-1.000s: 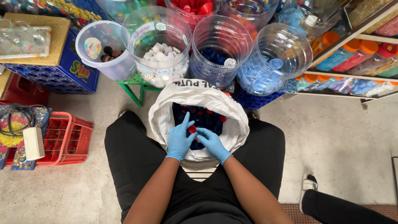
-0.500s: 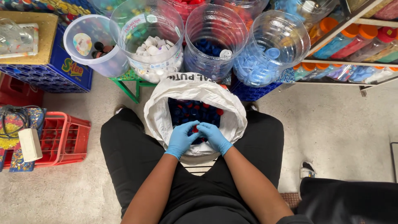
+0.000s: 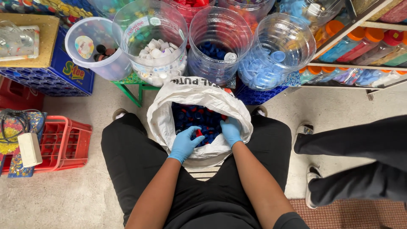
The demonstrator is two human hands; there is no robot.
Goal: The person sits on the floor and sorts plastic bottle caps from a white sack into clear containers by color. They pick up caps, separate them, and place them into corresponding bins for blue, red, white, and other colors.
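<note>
Both hands (image 3: 207,138) inside sack rim (image 3: 169,101)

Concrete floor (image 3: 76,191), grey and scuffed, carried a white sack (image 3: 169,114) of bottle caps, a red crate (image 3: 63,142), a blue crate (image 3: 63,76), a green stand (image 3: 135,87) under clear jars, and a brown mat (image 3: 352,214) at right.
</note>
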